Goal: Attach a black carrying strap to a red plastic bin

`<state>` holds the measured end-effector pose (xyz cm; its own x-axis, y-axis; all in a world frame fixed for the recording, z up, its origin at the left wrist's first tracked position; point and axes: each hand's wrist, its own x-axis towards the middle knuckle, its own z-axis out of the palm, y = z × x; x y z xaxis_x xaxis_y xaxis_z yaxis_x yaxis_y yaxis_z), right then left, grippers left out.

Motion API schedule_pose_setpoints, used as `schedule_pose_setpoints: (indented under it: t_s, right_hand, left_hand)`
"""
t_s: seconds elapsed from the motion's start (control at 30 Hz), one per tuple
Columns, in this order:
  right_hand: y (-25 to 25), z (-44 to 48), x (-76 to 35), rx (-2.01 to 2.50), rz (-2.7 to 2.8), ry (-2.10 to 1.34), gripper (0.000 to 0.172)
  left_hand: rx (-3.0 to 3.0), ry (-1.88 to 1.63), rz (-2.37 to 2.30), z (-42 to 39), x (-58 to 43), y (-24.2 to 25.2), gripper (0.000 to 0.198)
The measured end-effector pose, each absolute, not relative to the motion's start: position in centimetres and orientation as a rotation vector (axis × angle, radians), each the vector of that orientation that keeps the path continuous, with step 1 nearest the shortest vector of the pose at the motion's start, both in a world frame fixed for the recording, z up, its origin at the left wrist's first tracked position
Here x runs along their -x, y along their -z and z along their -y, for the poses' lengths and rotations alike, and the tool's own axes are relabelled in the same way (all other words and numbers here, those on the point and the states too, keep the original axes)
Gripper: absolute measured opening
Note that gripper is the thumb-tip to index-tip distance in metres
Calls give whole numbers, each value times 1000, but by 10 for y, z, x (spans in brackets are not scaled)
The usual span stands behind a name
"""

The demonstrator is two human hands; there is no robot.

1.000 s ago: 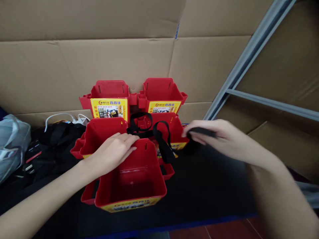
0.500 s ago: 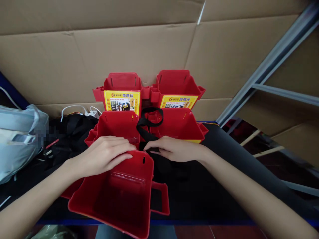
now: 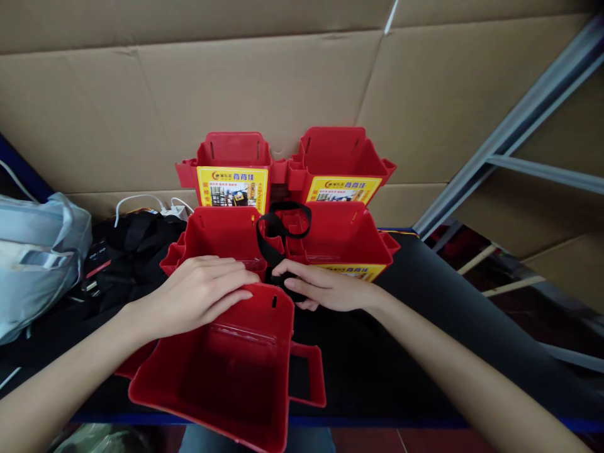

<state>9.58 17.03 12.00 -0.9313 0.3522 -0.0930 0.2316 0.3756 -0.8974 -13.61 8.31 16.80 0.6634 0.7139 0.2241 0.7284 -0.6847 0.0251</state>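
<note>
A red plastic tool box (image 3: 240, 371) with a side loop lies tilted toward me at the table's front edge. My left hand (image 3: 207, 292) is closed over its upper rim, fingers behind the wall and thumb inside. Just right of that rim, my right hand (image 3: 321, 283) pinches a black strap (image 3: 271, 251), whose upper end loops over the boxes behind. The strap's lower end is hidden behind the front box. A narrow slot shows in the box wall between my hands.
Behind stand several more red boxes (image 3: 340, 229), the rear ones with yellow labels (image 3: 233, 185). At left lie a heap of black straps (image 3: 136, 251) and a light blue bag (image 3: 38, 264). Cardboard (image 3: 259, 94) lines the back; a metal frame (image 3: 509, 119) rises at right.
My right hand has curled its fingers around the black strap beside the front box's rim. The left hand keeps its hold. The view has shifted slightly.
</note>
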Motion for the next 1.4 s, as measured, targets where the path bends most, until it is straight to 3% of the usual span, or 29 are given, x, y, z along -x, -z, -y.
schedule_pose_setpoints:
  t_s: [0.13,0.37,0.57,0.9,1.1,1.4]
  right_hand:
    - [-121,-174,-94,297,2550,-1629,27]
    - [-110,-182,-88,39,2488,-1190,21]
    - [-114,-181,-85,-50,2482,-1125,18]
    - [-126,-164,-88,217,2583,-1184,20]
    - [-117,-164,-91,230,2480,-1264,19]
    - [-136,-138,-103,407,2447,-912,37]
  left_hand:
    - [2805,347,1207,-83,136,-167,21]
    - [2813,355,1194,-84,137,-166,21]
    - [2817,337,1216,-85,136,-166,21]
    - [2757,339,1120,-82,127,-173,30]
    - [2774,323,967,-87,109,-175,19]
    - [3016,453,824,-84,116,-190,15]
